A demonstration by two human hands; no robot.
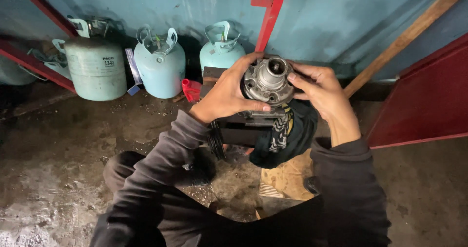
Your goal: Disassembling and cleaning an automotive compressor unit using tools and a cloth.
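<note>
The left hand [228,93] and right hand [321,93] both grasp a metal compressor [269,81] wrapped below in a dark cloth [287,135]. 3 pale gas cylinders [160,64] stand on the floor [58,149] behind, valves capped.

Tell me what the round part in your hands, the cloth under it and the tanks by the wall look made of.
Round part: bare cast metal, dull grey with a brighter hub. Cloth: soft dark fabric, folds and a pale print. Tanks: likely painted steel, smooth pale blue-green.
</note>
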